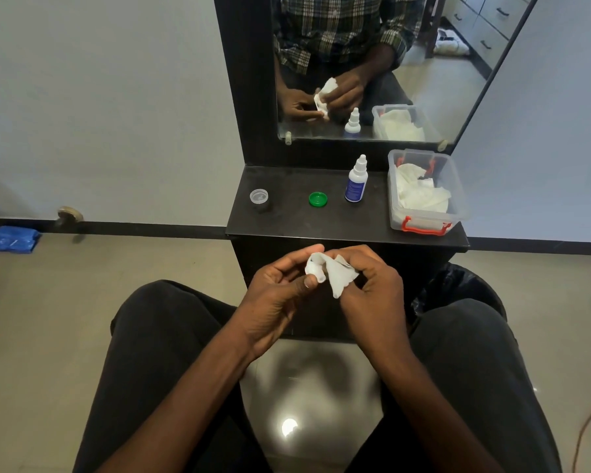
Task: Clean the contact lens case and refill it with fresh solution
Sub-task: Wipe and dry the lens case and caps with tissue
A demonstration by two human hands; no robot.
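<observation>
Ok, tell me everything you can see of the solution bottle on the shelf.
The solution bottle is a small dropper type: white plastic body, dark blue label with print too small to read, and a tapered white nozzle with its cap on. It stands upright on the black shelf, near the mirror, which reflects it. The green cap lies to its left and the clear tissue box to its right, both apart from it. Neither of the hands touches it.

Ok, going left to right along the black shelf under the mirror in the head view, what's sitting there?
Clear cap → green cap → solution bottle → clear plastic box with red latches, holding white tissues.
</observation>
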